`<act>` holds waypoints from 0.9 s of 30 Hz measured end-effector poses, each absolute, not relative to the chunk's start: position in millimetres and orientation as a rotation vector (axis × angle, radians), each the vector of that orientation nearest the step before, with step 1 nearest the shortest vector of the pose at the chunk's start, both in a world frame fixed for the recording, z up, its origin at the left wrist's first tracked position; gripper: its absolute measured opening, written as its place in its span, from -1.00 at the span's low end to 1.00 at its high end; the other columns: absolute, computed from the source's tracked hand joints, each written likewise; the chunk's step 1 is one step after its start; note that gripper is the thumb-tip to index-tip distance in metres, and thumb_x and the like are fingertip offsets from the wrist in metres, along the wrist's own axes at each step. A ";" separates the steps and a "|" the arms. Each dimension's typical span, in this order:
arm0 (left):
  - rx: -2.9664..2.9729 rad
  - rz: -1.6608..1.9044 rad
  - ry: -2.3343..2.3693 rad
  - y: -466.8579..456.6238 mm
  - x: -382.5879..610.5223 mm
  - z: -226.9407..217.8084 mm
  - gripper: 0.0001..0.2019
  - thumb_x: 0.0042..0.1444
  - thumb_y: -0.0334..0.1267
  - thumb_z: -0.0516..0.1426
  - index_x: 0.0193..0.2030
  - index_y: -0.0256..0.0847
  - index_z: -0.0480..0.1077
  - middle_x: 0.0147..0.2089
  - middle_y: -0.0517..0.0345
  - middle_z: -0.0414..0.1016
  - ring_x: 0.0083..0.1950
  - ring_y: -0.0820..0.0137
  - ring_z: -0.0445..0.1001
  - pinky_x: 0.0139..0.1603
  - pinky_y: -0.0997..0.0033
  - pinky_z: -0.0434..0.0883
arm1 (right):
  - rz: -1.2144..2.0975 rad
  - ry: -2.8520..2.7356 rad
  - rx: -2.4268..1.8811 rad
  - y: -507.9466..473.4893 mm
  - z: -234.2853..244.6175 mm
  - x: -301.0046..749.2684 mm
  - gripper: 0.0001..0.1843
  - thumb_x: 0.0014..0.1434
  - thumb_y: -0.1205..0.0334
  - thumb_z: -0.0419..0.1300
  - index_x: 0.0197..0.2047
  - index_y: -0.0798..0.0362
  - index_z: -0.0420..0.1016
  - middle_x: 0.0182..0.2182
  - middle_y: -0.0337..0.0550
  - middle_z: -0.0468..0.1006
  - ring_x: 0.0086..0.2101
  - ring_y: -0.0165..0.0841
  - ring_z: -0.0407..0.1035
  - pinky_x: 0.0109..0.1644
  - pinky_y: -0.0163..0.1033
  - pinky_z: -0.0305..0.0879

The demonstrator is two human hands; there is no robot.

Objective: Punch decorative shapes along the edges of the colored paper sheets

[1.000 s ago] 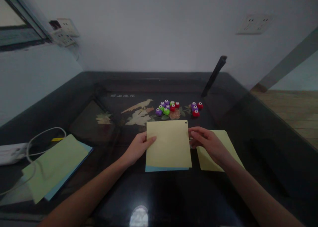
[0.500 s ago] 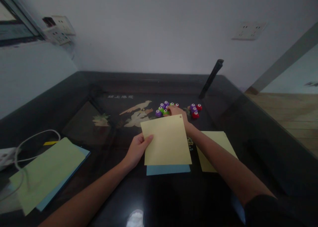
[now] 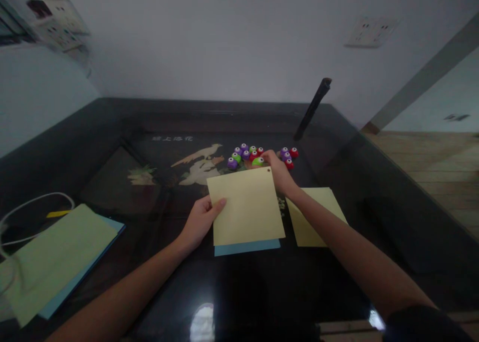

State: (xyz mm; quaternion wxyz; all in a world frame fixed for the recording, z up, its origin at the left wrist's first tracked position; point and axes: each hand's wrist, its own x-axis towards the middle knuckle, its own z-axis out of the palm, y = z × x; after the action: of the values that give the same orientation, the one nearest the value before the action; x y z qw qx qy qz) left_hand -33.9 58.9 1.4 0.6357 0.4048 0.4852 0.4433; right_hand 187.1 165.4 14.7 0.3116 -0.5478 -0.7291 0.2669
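My left hand [image 3: 200, 217] pinches the left edge of a pale yellow square paper [image 3: 247, 210], thumb on top. A small dark flower-shaped hole shows near the paper's upper right corner, and a blue sheet [image 3: 247, 247] peeks out under its lower edge. Beyond the paper, the fingers of my right hand [image 3: 279, 170] are closed on a small green craft punch [image 3: 257, 161] with a white, eye-like top. Its lower part is hidden behind the paper. Just beyond it is a cluster of purple, green and red punches [image 3: 244, 147].
Several purple and red punches [image 3: 287, 156] stand right of my right hand. Yellow paper [image 3: 318, 207] lies under my right forearm. At left, yellow-green and blue sheets [image 3: 56, 252] lie by a white cable [image 3: 41, 197]. A black stick [image 3: 313, 107] rises from the dark table's back right.
My right hand has drawn the green punch rightward, away from the cluster, exposing red punches behind it. My left hand keeps its hold on the paper. The whole view has shifted slightly.
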 end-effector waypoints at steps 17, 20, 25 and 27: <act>0.897 0.934 1.155 51.1 -32.5 1.7 -0.57 -0.12 0.03 0.33 -0.22 -0.29 0.54 -0.39 0.02 0.63 -0.40 0.19 0.58 -0.36 0.31 0.47 | 0.741 -1.940 -1.476 139.1 15.4 217.1 -0.69 -0.02 0.33 0.27 -0.13 0.09 0.53 -0.22 -0.06 0.57 -0.28 -0.30 0.43 -0.18 -0.19 0.35; 0.912 0.948 1.153 51.9 -32.1 2.9 -0.58 -0.11 0.02 0.33 -0.23 -0.30 0.53 -0.39 0.03 0.63 -0.40 0.21 0.58 -0.39 0.34 0.46 | 0.646 -2.024 -1.501 171.1 8.1 192.2 -0.70 -0.02 0.31 0.30 -0.15 0.13 0.51 -0.25 -0.05 0.57 -0.26 -0.27 0.42 -0.15 -0.18 0.31; 0.902 0.978 1.130 54.3 -30.9 4.2 -0.56 -0.12 0.04 0.33 -0.23 -0.29 0.52 -0.40 0.05 0.63 -0.38 0.19 0.58 -0.37 0.32 0.47 | 0.508 -2.106 -1.552 197.7 -2.4 163.9 -0.79 0.03 0.29 0.29 -0.21 0.11 0.50 -0.12 0.03 0.49 -0.14 -0.16 0.38 -0.10 -0.13 0.26; 0.906 0.982 1.129 54.8 -30.9 3.4 -0.56 -0.13 0.05 0.33 -0.23 -0.30 0.52 -0.40 0.05 0.62 -0.36 0.18 0.58 -0.37 0.31 0.47 | 0.457 -2.120 -1.568 199.4 -3.1 159.9 -0.77 0.04 0.27 0.29 -0.17 0.06 0.49 -0.08 0.05 0.44 -0.10 -0.13 0.37 -0.11 -0.12 0.27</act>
State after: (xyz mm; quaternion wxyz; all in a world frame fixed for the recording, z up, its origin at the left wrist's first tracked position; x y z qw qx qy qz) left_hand -30.9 54.8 3.4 0.6412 0.3976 0.4953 0.4306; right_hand 159.9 199.4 -3.1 0.2305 -0.5702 -0.7708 0.1662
